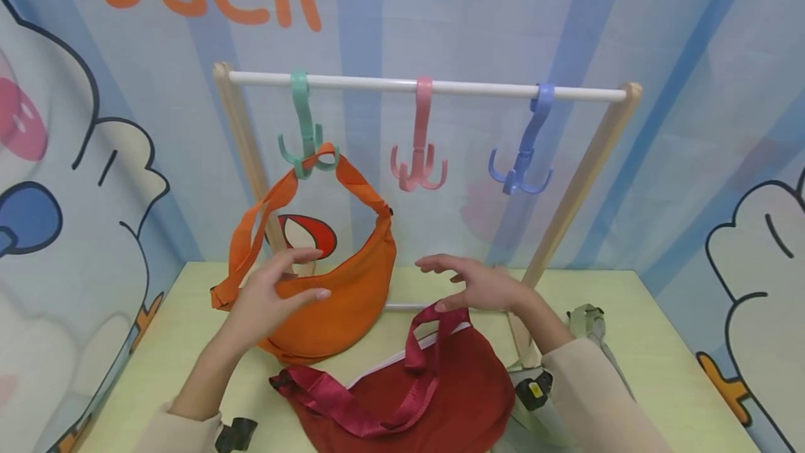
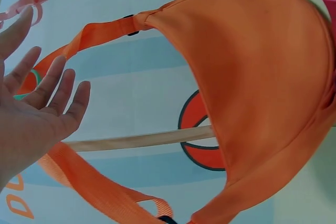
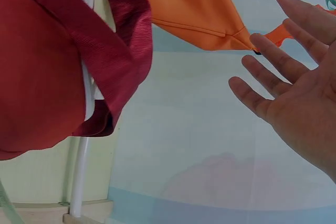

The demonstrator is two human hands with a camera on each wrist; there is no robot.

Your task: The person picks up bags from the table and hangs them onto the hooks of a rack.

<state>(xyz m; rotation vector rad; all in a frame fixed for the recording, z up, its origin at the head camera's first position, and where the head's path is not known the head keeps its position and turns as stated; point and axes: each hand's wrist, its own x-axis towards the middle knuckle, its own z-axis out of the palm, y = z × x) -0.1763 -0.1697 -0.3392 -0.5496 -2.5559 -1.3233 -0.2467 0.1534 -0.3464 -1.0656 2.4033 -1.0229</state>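
An orange crescent-shaped bag [image 1: 339, 313] hangs by its strap from the green hook [image 1: 305, 124] at the rack's left. My left hand [image 1: 270, 292] is in front of this bag, fingers spread and holding nothing; the left wrist view shows its palm beside the strap [image 2: 100, 32]. To the right, my right hand [image 1: 481, 285] hovers above a dark red bag [image 1: 434, 397], fingers apart, nothing in them. The red bag lies on the table in front of the rack, its crimson strap [image 1: 402, 411] looped over it. Whether the right fingertips touch that strap I cannot tell from the head view; the right wrist view shows them apart.
A white rail [image 1: 377, 82] on wooden posts also carries a pink hook [image 1: 421, 145] and a blue hook [image 1: 525, 152]. A pale green bag [image 1: 588, 324] lies at the right, partly behind my right forearm. A printed cloth backdrop stands behind the pale yellow table [image 1: 629, 299].
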